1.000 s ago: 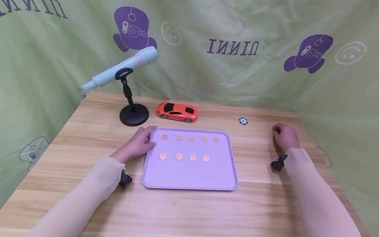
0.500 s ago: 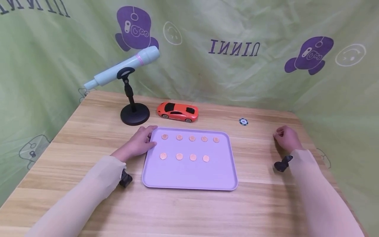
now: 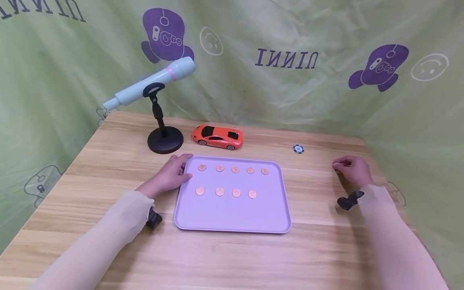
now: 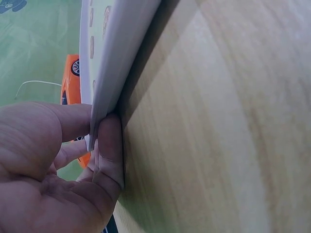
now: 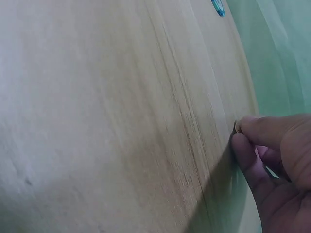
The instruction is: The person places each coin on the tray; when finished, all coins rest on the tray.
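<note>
My left hand [image 3: 167, 174] grips the left rim of a lilac tray [image 3: 232, 219], thumb over the edge and fingers against its outer side and underside in the left wrist view. Copper coins [image 3: 219, 191] lie flat on the tray in two rows, the back row one longer than the front. At the table's right side, my right hand [image 3: 356, 170] pinches a small thin coin [image 5: 237, 126] between thumb and forefinger, close to the wood. Only its edge peeks out in the right wrist view, so its faces are hidden.
A blue-and-white poker chip [image 3: 298, 149] lies between tray and right hand, farther back. Behind the tray stands an orange toy car [image 3: 217, 137]. Left of that is a light blue microphone [image 3: 152, 82] on a black stand [image 3: 164, 140]. A green curtain [image 3: 282, 96] hangs behind the table.
The right hand has shifted slightly right and nearer, and its thumb and forefinger have come together in a pinch. The left hand, tray and coins on it stay put.
</note>
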Action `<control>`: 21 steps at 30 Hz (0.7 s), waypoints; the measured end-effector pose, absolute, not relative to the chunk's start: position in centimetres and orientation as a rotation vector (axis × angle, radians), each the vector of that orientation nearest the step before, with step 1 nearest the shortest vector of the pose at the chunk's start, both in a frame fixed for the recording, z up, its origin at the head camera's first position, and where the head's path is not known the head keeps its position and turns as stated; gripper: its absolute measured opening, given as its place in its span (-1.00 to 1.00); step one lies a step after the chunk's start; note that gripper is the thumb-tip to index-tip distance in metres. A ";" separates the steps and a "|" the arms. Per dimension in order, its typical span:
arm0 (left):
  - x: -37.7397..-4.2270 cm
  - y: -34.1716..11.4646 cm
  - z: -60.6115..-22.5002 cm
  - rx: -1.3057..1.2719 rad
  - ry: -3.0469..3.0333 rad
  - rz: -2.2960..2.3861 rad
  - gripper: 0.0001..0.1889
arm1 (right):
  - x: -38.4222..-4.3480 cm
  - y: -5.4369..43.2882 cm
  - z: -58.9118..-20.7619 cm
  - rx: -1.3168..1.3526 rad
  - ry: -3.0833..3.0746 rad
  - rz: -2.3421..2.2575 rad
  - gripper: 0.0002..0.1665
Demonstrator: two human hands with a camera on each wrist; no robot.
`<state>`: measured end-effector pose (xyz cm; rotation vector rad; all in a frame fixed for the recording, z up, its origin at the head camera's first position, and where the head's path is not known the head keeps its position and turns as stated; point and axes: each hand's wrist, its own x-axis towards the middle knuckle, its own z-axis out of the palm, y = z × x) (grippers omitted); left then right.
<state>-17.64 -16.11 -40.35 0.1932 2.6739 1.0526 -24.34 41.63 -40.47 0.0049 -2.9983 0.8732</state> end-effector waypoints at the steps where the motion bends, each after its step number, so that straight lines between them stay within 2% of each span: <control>1: -17.6 -16.1 -40.3 0.193 2.676 1.051 -0.29 | -24.3 41.5 -40.4 0.007 -2.992 0.886 -0.64; 21: -17.5 -16.1 -40.2 0.246 2.704 1.069 -0.30 | -22.9 36.9 -39.7 0.010 -2.974 1.142 -0.59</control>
